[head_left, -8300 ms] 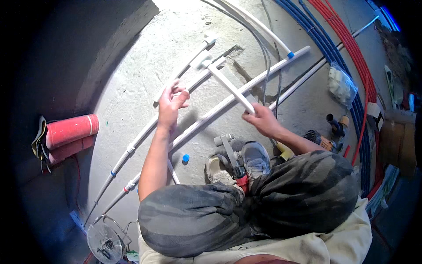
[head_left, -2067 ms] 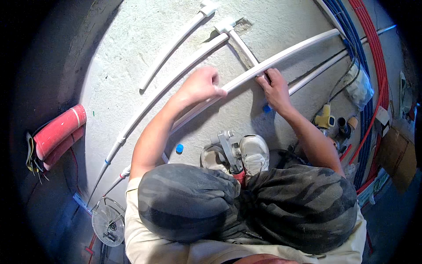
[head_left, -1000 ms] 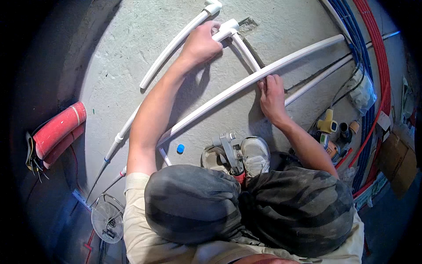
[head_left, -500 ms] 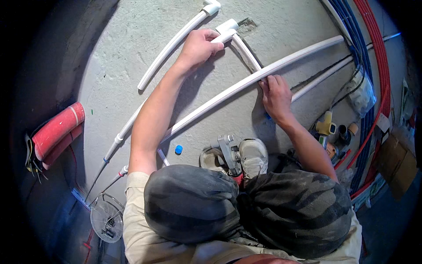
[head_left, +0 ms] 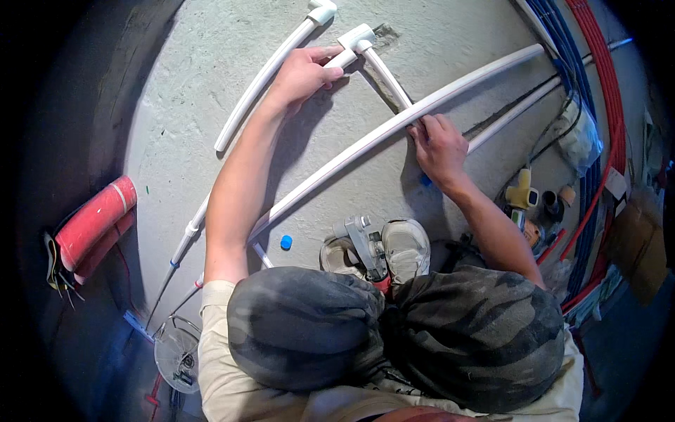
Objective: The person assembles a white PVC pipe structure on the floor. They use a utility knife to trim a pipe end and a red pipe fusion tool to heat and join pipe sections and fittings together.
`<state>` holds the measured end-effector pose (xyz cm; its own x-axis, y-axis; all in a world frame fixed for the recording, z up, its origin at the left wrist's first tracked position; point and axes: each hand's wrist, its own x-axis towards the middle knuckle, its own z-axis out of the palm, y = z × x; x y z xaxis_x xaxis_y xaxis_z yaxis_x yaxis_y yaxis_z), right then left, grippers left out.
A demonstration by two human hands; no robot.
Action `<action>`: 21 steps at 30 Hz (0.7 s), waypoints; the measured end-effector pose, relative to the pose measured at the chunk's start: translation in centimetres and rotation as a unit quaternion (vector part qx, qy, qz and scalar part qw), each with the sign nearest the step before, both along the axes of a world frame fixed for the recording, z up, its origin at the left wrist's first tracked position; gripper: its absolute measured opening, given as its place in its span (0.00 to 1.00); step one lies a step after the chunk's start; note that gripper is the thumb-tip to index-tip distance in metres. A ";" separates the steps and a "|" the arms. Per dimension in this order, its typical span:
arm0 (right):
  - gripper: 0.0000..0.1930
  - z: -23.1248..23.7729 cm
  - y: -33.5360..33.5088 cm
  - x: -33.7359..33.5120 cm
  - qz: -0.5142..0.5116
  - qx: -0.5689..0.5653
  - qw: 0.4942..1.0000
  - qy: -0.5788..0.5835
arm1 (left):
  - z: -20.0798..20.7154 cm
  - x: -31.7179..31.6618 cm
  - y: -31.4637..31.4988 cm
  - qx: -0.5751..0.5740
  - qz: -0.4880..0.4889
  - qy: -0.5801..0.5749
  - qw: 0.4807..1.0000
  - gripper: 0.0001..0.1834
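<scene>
My left hand (head_left: 301,79) pinches a short white plastic pipe (head_left: 342,59) between thumb and fingers. Its upper end lies close beside a white pipe fitting (head_left: 357,35); whether they touch I cannot tell. From that fitting a straight white pipe (head_left: 387,76) slopes down to the right and passes under a long, thicker-looking white pipe (head_left: 351,153). My right hand (head_left: 441,146) is closed at the lower end of the sloping pipe, just below the crossing; its fingertips are partly hidden. Left of my left hand lies another white pipe (head_left: 264,84) with an elbow (head_left: 323,11) on its end.
A blue cap (head_left: 285,242) lies on the concrete floor. Between my shoes stands a grey and red tool (head_left: 367,250). Yellow-handled tools (head_left: 522,193), blue hoses (head_left: 573,70) and red hoses (head_left: 601,77) run along the right. A red roll (head_left: 97,219) and a fan (head_left: 177,355) are at left.
My left hand has drawn the short pipe slightly left, baring more of the fitting's collar. My right hand keeps its place on the sloping pipe. The whole view has shifted a little.
</scene>
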<state>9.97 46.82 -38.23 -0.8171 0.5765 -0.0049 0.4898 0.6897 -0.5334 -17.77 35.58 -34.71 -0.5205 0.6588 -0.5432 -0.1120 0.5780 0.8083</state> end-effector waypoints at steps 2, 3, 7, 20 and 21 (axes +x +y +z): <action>0.09 0.1 0.1 -0.1 0.005 0.004 1.000 0.004 | -0.4 -0.3 0.0 0.009 0.004 -0.028 1.000 0.23; 0.09 0.1 0.1 -0.1 0.007 0.003 1.000 0.007 | -0.6 -0.4 0.0 0.013 -0.003 -0.035 0.999 0.22; 0.09 0.2 0.2 -0.1 0.015 0.006 1.000 0.015 | -1.4 -0.5 -0.1 0.022 -0.004 -0.043 0.999 0.20; 0.09 -0.6 0.6 0.2 0.044 -0.003 0.998 0.044 | -0.4 0.2 -0.1 0.024 0.028 -0.024 0.999 0.23; 0.10 -0.6 0.6 0.2 0.042 -0.010 0.998 0.048 | -0.3 0.2 -0.1 0.019 0.029 -0.016 0.999 0.24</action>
